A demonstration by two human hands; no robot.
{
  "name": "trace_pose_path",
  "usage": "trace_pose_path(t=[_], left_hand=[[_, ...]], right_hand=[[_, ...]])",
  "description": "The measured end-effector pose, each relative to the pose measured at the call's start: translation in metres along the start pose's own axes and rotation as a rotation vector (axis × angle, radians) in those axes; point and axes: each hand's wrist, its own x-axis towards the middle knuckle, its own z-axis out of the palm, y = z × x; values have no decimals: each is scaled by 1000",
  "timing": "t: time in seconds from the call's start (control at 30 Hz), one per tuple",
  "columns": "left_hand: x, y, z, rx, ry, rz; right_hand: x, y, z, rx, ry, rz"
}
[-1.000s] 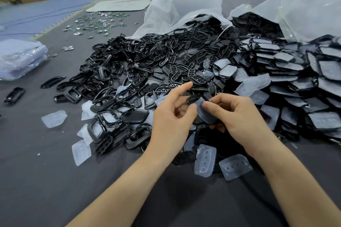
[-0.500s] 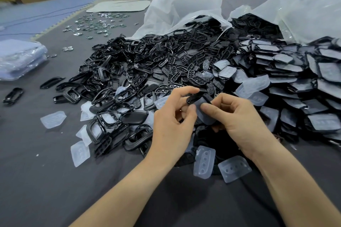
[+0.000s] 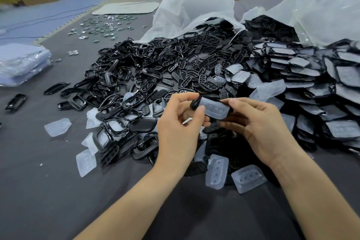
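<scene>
Both my hands hold one small piece above the grey table [image 3: 48,191]: a translucent rubber button pad [image 3: 213,108] seated on a black plastic shell whose end shows at its left. My left hand [image 3: 179,132] pinches the piece's left end between thumb and fingers. My right hand [image 3: 261,128] pinches its right end. A big heap of black plastic key-fob frames and shells [image 3: 155,76] lies behind the hands. Two more translucent pads [image 3: 217,171] [image 3: 248,178] lie on the table just below my hands.
Stacks of black parts with pads [image 3: 311,87] fill the right side. Two open white plastic bags [image 3: 194,15] [image 3: 321,9] spill parts at the back. Small metal pieces [image 3: 103,27] lie far left; wrapped bluish packs [image 3: 21,64] sit at the left edge. Loose pads [image 3: 57,126] scatter left.
The pad has turned from edge-on to face up between my fingers. My left index finger has curled down onto the piece, and both hands have shifted slightly.
</scene>
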Motion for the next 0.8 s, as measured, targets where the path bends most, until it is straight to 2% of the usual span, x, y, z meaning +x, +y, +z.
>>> trace_pose_path(t=[0.13,0.3,0.43,0.5,0.6,0.8], left_hand=[[0,-1,0,-55,5,-23],[0,-2,1,-90,-30,-91],[1,-6,0,-97,-105,-174],[1,-7,0,-28,-120,-172],[1,-6,1,35,-141,-123],[1,-1,1,0,-136,-132]], right_hand=[[0,1,0,-27,2,-30],[5,8,-2,-185,54,-100],[6,10,-4,-306,15,-175],[5,11,-4,-340,-16,-195],[5,11,-4,-312,-35,-186],[5,14,0,-235,-64,-136]])
